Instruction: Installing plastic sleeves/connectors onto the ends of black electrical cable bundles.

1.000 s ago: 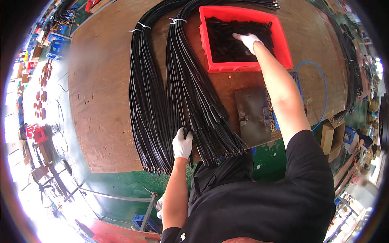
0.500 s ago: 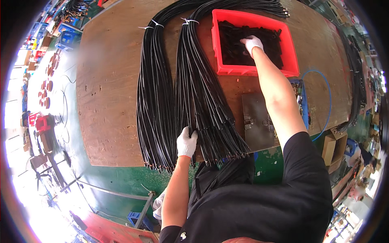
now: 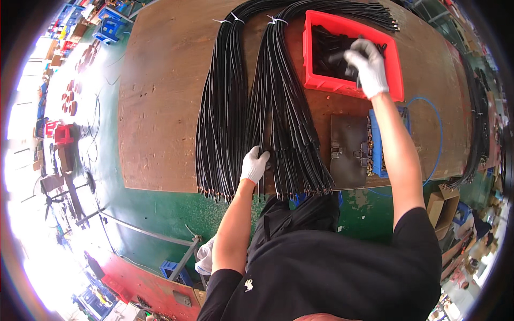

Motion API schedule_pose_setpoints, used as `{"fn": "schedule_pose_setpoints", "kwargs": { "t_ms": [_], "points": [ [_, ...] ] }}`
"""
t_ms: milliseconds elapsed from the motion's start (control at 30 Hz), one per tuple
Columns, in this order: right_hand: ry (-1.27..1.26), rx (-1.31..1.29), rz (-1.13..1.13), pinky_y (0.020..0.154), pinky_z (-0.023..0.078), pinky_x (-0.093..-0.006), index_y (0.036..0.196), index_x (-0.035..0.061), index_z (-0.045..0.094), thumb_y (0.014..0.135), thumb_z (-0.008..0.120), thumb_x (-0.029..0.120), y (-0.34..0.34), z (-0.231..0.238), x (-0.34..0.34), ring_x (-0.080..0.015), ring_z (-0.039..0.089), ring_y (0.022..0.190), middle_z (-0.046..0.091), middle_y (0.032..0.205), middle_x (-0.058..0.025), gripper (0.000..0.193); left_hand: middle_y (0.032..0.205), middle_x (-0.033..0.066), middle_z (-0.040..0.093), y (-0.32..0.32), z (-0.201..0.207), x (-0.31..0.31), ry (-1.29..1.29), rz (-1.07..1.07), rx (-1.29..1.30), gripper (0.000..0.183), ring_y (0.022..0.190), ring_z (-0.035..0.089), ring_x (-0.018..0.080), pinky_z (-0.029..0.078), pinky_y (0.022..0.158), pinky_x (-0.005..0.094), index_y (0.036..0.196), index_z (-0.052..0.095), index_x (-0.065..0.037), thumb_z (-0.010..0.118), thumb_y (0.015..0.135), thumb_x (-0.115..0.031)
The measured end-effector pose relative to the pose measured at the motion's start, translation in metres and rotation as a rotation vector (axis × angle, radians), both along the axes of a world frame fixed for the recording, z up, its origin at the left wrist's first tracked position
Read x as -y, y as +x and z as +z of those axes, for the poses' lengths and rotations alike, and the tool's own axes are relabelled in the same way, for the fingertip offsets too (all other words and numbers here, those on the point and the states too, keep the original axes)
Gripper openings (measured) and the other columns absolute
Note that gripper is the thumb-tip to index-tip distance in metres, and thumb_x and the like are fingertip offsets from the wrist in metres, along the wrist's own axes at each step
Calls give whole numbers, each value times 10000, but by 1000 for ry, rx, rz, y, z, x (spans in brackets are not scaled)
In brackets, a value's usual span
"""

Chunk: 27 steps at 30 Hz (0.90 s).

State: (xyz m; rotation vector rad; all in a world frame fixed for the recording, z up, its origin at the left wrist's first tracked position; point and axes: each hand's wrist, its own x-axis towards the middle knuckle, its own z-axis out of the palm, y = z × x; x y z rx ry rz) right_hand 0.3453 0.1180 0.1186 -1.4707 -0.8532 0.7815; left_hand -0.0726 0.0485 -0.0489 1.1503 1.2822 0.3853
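A wide brown wooden desk [image 3: 160, 107], its top scuffed and pitted, stands over a glossy green floor [image 3: 155, 208]. White glare floods the left side of the room and bleaches the floor there. Past the desk's left edge are a blue plastic stool [image 3: 107, 30] and a red stool [image 3: 63, 135]. A metal rail [image 3: 142, 231] runs at lower left; an open cardboard box [image 3: 441, 211] stands at right.

Blazing in from the left, burning that rim out to white and glaring off the floor [image 3: 110, 144]! Lighting the table [image 3: 160, 117] clearly, glinting along the cables [image 3: 222, 134]. Smearing over the right hand [image 3: 370, 68], showing sharper at the left hand [image 3: 254, 166]. Bending the table's edges, blacking out at the corners, fringing purple lower left.
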Motion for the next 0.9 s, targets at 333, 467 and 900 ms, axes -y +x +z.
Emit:
{"fn": "schedule_pose_setpoints", "kwargs": {
  "t_ms": [333, 467, 900],
  "points": [
    [-282, -171, 425, 802, 522, -261, 975, 90, 656, 848, 725, 10, -167, -79, 129, -87, 607, 864, 628, 904, 31, 165, 1034, 49, 685, 57, 98, 13, -524, 94, 464, 239, 819, 679, 132, 631, 733, 288, 1204, 612, -34, 606, 1082, -240],
    [-326, -292, 4, 835, 516, -258, 1047, 81, 672, 865, 756, 24, -194, -102, 136, -93, 610, 884, 633, 928, 12, 208, 1044, 45, 692, 75, 81, 27, -452, 114, 468, 224, 791, 670, 129, 619, 726, 295, 1215, 609, -35, 590, 1090, -220],
    [-467, -549, -353, 752, 555, -290, 1225, 47, 654, 996, 731, 262, -214, -101, 165, -120, 650, 886, 690, 1022, -52, 323, 970, 29, 696, 97, 90, 49, -280, 165, 437, 194, 800, 666, 125, 590, 699, 294, 1137, 619, -47, 723, 1007, -146]
  ]
}}
